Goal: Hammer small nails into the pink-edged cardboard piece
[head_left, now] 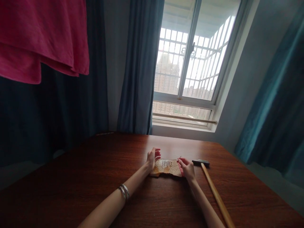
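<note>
A pale, flat slab of wood (166,168) with rows of small nails driven into it lies on the dark wooden table (83,177). My left hand (153,157) rests at the slab's left end, fingers curled and apart, holding nothing that I can see. My right hand (186,168) sits at the slab's right end, fingers pinched on a thin nail (180,158) that stands up at the far right corner. A hammer (212,186) with a dark head and long pale wooden handle lies on the table just right of my right hand.
Silver bangles (124,191) circle my left wrist. Behind the table are a barred window (190,63), blue-grey curtains (140,66) on both sides, and a red cloth (42,34) hanging at the upper left.
</note>
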`<control>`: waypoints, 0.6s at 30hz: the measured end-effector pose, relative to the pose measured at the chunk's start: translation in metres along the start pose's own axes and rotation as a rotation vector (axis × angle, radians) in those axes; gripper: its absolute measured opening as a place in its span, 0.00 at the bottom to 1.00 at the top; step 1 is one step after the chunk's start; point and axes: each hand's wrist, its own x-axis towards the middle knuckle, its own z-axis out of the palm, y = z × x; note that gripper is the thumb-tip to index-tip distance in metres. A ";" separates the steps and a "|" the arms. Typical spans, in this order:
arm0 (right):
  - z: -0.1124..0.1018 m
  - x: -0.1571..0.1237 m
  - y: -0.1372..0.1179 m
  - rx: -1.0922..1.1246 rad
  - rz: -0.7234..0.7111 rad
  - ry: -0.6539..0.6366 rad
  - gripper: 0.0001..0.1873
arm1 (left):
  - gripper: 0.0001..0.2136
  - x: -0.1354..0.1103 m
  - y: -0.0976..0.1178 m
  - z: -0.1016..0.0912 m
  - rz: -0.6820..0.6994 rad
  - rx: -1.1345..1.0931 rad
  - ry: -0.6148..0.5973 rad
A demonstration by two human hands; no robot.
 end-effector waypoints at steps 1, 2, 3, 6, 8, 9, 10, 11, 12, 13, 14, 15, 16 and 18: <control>0.001 0.000 0.002 -0.052 -0.012 -0.030 0.18 | 0.12 0.002 -0.004 0.000 -0.032 -0.048 0.007; 0.003 -0.001 0.004 -0.102 -0.027 -0.059 0.18 | 0.12 0.004 -0.007 0.001 -0.056 -0.085 0.012; 0.004 -0.001 0.006 -0.145 -0.044 -0.086 0.17 | 0.11 0.007 -0.009 0.002 -0.074 -0.111 0.012; 0.009 -0.002 0.012 -0.216 -0.108 -0.124 0.16 | 0.10 0.012 -0.012 0.006 -0.110 -0.140 -0.011; 0.011 -0.002 0.016 -0.234 -0.134 -0.121 0.16 | 0.10 0.015 -0.012 0.006 -0.130 -0.139 -0.027; 0.012 -0.002 0.017 -0.242 -0.139 -0.122 0.16 | 0.10 0.015 -0.012 0.006 -0.135 -0.135 -0.033; 0.012 -0.002 0.018 -0.249 -0.142 -0.124 0.15 | 0.10 0.016 -0.012 0.005 -0.134 -0.130 -0.040; 0.013 -0.003 0.018 -0.256 -0.145 -0.127 0.15 | 0.10 0.016 -0.012 0.005 -0.126 -0.121 -0.049; 0.013 -0.003 0.017 -0.261 -0.151 -0.127 0.15 | 0.11 0.016 -0.013 0.004 -0.114 -0.107 -0.062; 0.013 -0.004 0.016 -0.266 -0.159 -0.129 0.14 | 0.11 0.015 -0.014 0.003 -0.098 -0.088 -0.080; 0.013 -0.004 0.014 -0.273 -0.169 -0.131 0.13 | 0.12 0.014 -0.014 0.003 -0.080 -0.066 -0.101; 0.012 -0.005 0.012 -0.280 -0.179 -0.132 0.13 | 0.13 0.013 -0.015 0.003 -0.059 -0.043 -0.124; 0.012 -0.007 0.011 -0.289 -0.186 -0.135 0.13 | 0.13 0.012 -0.016 0.003 -0.035 -0.018 -0.149; 0.012 -0.009 0.008 -0.303 -0.196 -0.144 0.12 | 0.14 0.008 -0.017 0.004 0.019 0.041 -0.196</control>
